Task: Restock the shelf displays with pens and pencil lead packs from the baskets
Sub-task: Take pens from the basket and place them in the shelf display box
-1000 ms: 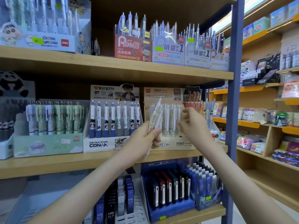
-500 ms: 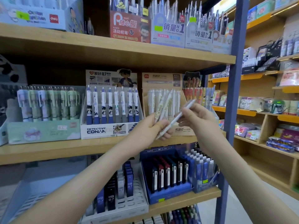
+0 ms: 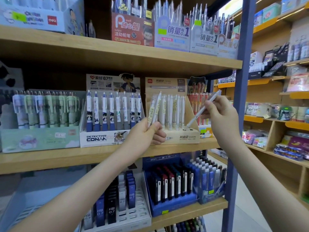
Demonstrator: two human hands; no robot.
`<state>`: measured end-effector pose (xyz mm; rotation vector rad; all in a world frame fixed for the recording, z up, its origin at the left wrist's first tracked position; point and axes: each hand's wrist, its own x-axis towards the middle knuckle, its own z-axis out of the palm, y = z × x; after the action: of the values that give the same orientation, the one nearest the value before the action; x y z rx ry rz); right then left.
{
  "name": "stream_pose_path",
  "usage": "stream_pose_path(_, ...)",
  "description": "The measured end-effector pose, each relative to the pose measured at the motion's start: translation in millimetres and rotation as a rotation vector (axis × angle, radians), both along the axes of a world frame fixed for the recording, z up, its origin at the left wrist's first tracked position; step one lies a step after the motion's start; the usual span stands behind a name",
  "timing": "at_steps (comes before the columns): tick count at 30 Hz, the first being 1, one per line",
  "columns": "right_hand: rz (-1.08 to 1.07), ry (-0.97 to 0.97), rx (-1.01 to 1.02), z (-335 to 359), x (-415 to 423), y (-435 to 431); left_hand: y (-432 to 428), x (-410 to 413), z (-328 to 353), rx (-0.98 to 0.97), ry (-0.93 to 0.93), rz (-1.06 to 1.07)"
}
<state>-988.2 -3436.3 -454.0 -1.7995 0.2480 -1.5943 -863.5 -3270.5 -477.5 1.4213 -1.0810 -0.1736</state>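
White-barrelled pens (image 3: 155,106) stand bunched in the left hand (image 3: 143,134), fingers curled tight round them, while the right hand (image 3: 220,119) pinches a single pen (image 3: 195,117), slanted, its tip at the tan cardboard display (image 3: 184,137) on the middle shelf (image 3: 66,158).

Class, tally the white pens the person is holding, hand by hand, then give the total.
White pens in the left hand: 2
White pen in the right hand: 1
Total: 3
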Motion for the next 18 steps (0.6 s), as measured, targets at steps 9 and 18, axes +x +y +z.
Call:
stream_pose_path(9, -0.023, 0.368, -0.151, 15, 18, -3, -2, -1, 1, -0.006, 0.046, -0.029)
stream_pose_path(18, -0.100, 0.438, -0.168, 23, 24, -4, -8, -5, 1, -0.010, 0.090, -0.071)
